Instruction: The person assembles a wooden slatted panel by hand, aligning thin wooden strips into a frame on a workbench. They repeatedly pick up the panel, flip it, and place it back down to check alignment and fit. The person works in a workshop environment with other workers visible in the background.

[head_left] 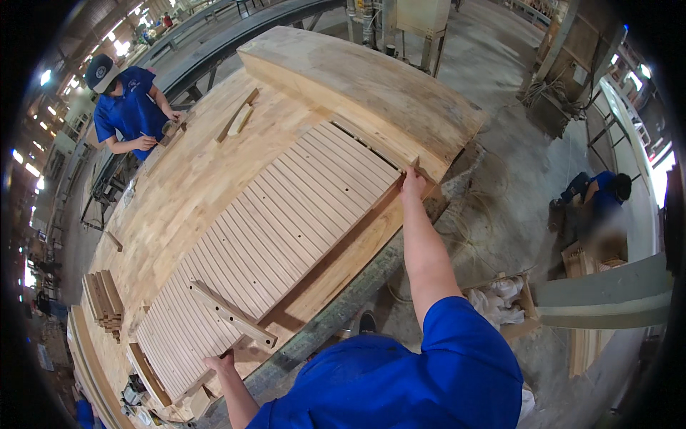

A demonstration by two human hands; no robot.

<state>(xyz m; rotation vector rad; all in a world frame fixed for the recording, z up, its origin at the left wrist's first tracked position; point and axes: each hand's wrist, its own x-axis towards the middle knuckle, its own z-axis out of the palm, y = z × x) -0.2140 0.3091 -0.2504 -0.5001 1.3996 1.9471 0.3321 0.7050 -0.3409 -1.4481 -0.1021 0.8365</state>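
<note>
Two hands span the slatted wooden panel (pixel 279 243) at frame centre on the bench (pixel 179 186), left hand (pixel 223 363) curled on its lower-left end, right hand (pixel 412 183) gripping its upper-right corner, panel lying flat, not yet lifted.

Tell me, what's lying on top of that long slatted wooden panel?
A drilled wooden bar lies across the slatted panel near the left hand. The right hand touches the far corner, where a thick curved slab hides the panel's end.
</note>
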